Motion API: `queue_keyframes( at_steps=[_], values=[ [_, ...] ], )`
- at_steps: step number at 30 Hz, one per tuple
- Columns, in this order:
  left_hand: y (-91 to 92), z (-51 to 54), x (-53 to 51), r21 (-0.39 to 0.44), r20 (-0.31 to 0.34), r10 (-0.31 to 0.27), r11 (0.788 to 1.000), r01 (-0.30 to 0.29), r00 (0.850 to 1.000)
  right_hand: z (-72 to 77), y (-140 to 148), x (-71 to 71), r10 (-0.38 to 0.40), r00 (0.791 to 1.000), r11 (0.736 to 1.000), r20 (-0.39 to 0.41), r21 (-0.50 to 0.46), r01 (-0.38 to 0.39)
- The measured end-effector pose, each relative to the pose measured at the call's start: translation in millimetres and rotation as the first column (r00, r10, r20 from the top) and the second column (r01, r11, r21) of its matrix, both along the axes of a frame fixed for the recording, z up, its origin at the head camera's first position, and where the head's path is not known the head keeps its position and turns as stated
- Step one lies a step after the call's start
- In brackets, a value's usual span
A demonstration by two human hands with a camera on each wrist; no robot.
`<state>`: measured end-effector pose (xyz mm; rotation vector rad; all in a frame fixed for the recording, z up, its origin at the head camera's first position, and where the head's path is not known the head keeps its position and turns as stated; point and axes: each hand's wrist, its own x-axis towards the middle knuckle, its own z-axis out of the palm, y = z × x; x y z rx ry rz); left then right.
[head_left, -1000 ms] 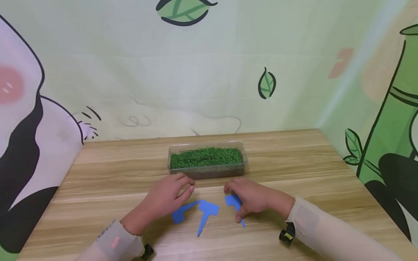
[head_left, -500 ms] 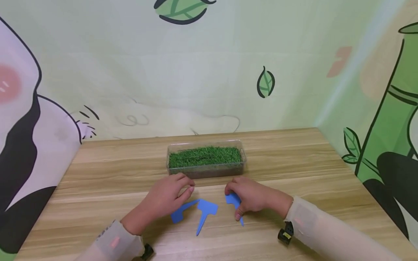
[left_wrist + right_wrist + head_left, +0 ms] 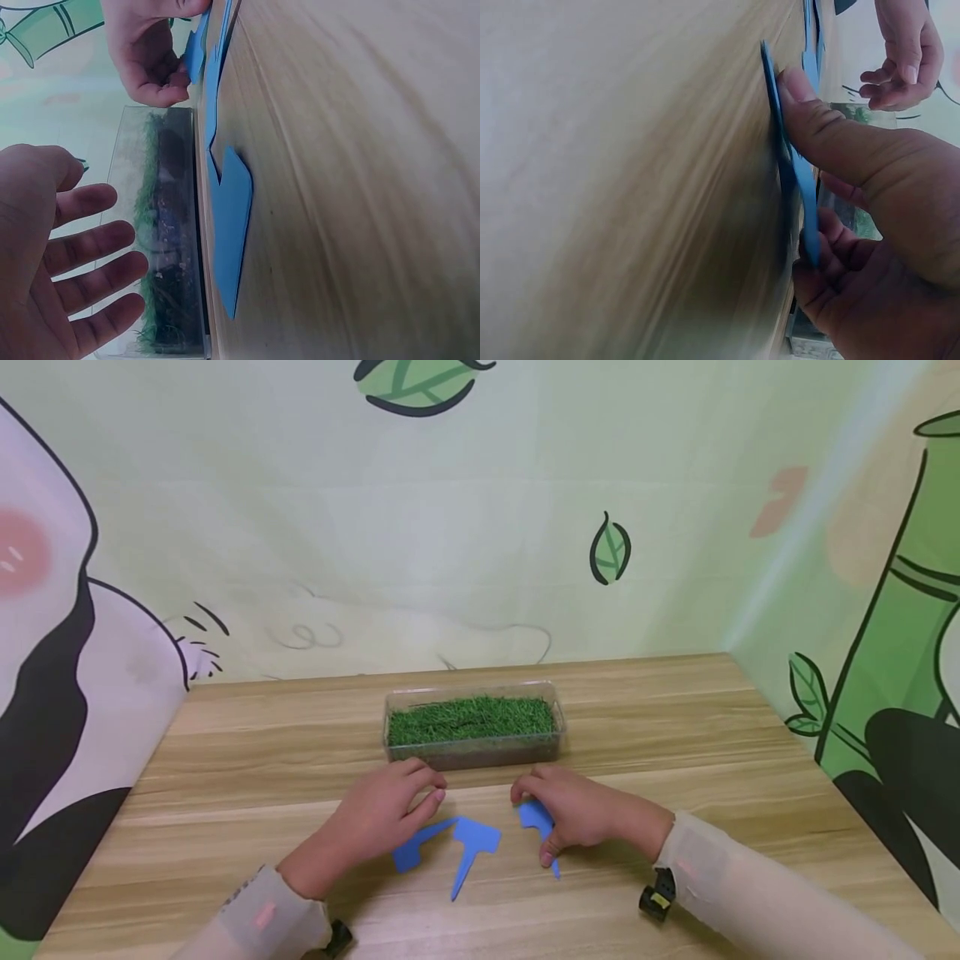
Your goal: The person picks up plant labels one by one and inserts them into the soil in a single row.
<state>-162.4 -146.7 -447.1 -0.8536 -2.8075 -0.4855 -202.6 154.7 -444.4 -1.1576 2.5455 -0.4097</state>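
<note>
My right hand holds a blue T-shaped plant label. Its thumb presses on the stem while the other fingers curl at the broad head, which in the right wrist view stands slightly off the wood. A second blue plant label lies flat between my hands, its stem toward me. Partly beneath my left hand is another label, stem pointing right. That left hand hovers with relaxed fingers and nothing in them, as the left wrist view shows. Behind both hands stands a clear plastic box of green grass.
The wooden table meets a printed backdrop at its rear edge. A printed side wall with bamboo borders it at the right. A small black camera sits at my right wrist.
The head of the right label has tilted up and back a little under my right fingers, which have shifted slightly. My left hand and the other two labels stay put.
</note>
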Motion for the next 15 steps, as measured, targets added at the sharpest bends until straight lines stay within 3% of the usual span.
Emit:
queue_keyframes(
  at_steps=[4, 8, 11, 15],
  values=[
    [0.8, 0.7, -0.1, 0.001, 0.000, -0.009, 1.000, 0.009, 1.000, -1.6, 3.9, -1.7, 0.002, 1.000, 1.000, 0.008, -0.029, -0.002],
    [1.7, 1.6, 0.3, 0.005, -0.002, -0.012, 1.000, 0.012, 1.000, -2.5, 8.3, -5.3, 0.020, 0.999, 0.992, 0.039, -0.122, -0.016],
    [2.7, 2.2, 0.6, 0.011, 0.000, -0.018, 1.000, 0.018, 1.000, -1.0, 11.0, -7.3, 0.009, 0.990, 0.977, 0.138, -0.211, 0.020],
    [4.5, 2.6, 0.6, 0.022, 0.018, -0.033, 0.999, 0.033, 0.999, 3.6, 13.2, -8.3, -0.061, 0.961, 0.949, 0.271, -0.282, 0.140]
  ],
)
